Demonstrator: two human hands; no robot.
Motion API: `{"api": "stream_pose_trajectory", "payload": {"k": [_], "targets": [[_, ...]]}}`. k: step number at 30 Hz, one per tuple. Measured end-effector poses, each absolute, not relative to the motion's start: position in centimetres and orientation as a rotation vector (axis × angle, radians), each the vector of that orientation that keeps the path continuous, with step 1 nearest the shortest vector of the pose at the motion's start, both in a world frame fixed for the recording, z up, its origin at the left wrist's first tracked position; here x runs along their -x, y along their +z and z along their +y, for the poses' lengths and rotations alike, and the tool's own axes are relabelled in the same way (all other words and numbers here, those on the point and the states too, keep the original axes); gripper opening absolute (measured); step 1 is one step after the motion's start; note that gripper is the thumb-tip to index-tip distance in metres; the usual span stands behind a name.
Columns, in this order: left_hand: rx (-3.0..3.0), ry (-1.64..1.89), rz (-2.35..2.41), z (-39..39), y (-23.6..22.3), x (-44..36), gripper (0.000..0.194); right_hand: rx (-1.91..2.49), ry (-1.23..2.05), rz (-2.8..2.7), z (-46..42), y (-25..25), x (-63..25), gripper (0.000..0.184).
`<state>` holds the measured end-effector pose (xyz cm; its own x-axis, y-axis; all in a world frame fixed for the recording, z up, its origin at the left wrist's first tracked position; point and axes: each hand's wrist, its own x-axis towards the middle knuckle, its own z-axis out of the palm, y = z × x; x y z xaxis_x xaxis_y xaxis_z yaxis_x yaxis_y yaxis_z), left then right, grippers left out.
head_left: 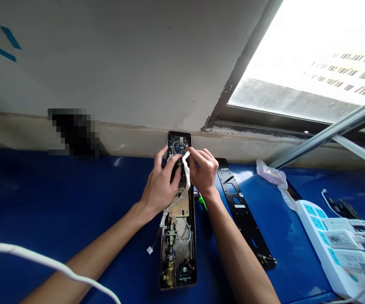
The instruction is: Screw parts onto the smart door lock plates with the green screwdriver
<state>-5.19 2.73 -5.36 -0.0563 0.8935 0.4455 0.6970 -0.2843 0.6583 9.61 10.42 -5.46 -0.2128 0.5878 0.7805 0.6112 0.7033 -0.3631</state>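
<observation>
A long, narrow electronic door lock housing [194,249] lies open on the blue table, leaning its far end near the wall. Inside it show a circuit board [178,145], a metal plate [180,208] and a brass lock cylinder [170,272]. A white-wrapped cable [187,177] runs along the housing, its white connector [150,250] hanging past the left edge. My left hand [162,183] grips the upper left side of the housing, fingers bent over the inside. My right hand [203,166] pinches the cable's upper end by the board; its fingertips are partly hidden.
A black back plate [244,215] with cutouts lies right of the housing, near a green-handled tool [202,203]. Farther right are a plastic bag [271,173] and a white power strip [315,240] with plugged-in adapters. A white cord [43,259] crosses the lower left.
</observation>
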Motion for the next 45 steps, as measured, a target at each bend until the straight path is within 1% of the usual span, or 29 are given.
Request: {"api": "stream_pose_trajectory", "payload": {"k": [7,9,11,13,14,17,18,21,23,26,27,29,31,33,37,40,43,45], "targets": [[-1.998,1.239,1.717,2.7,-5.6,5.3,0.039,0.911,0.002,-1.84,10.1,-5.4,-9.2,0.032],[-2.052,1.286,1.757,2.7,-5.5,5.2,0.045,0.918,0.036,-1.826,10.0,-5.0,-9.1,0.031],[-2.12,1.383,1.792,2.5,-5.0,5.1,0.057,0.929,0.081,-1.812,9.8,-4.2,-9.3,0.03],[-2.208,1.503,1.742,2.0,-3.8,5.0,0.068,0.928,0.147,-1.825,9.5,-3.2,-9.8,0.027],[-2.279,1.567,1.652,1.7,-3.1,5.0,0.067,0.918,0.192,-1.856,9.3,-2.5,-10.2,0.025],[-2.482,1.635,1.495,0.7,-0.5,5.2,0.05,0.86,0.352,-2.0,8.5,-0.7,-11.4,0.019],[-2.552,1.662,1.426,0.4,0.2,5.2,0.044,0.844,0.409,-2.036,8.2,-0.2,-11.8,0.019],[-2.728,1.602,1.26,0.1,1.8,5.3,0.035,0.838,0.571,-2.094,7.3,0.6,-13.1,0.016],[-2.776,1.553,1.192,0.2,2.3,5.3,0.029,0.875,0.642,-2.04,6.6,0.7,-14.0,0.015],[-2.763,1.548,1.186,0.6,2.5,4.8,0.024,0.95,0.714,-1.854,5.1,0.9,-15.3,0.033],[-2.749,1.559,1.208,0.7,2.4,4.6,0.024,0.963,0.765,-1.799,4.4,0.9,-15.7,0.035],[-2.703,1.587,1.273,1.1,2.1,4.1,0.024,0.95,0.918,-1.762,2.8,1.2,-16.6,0.034],[-2.652,1.607,1.327,1.5,1.8,3.4,0.024,0.878,1.317,-1.664,1.2,1.5,-17.5,0.034],[-2.608,1.618,1.354,1.9,1.5,2.5,0.024,0.881,1.425,-1.616,0.0,1.7,-18.4,0.032],[-2.543,1.557,1.319,2.4,1.0,0.4,0.024,0.97,1.281,-1.61,-1.0,1.9,-20.6,0.024],[-2.516,1.429,1.342,2.8,0.6,-1.2,0.031,1.064,1.166,-1.606,-0.6,1.7,-22.6,0.024],[-2.536,1.229,1.386,2.9,-0.1,-2.4,0.039,1.202,1.049,-1.636,0.1,0.6,-24.4,0.026],[-2.575,1.009,1.408,2.8,-0.8,-3.1,0.033,1.314,0.973,-1.687,0.7,-0.7,-25.1,0.024]]}}
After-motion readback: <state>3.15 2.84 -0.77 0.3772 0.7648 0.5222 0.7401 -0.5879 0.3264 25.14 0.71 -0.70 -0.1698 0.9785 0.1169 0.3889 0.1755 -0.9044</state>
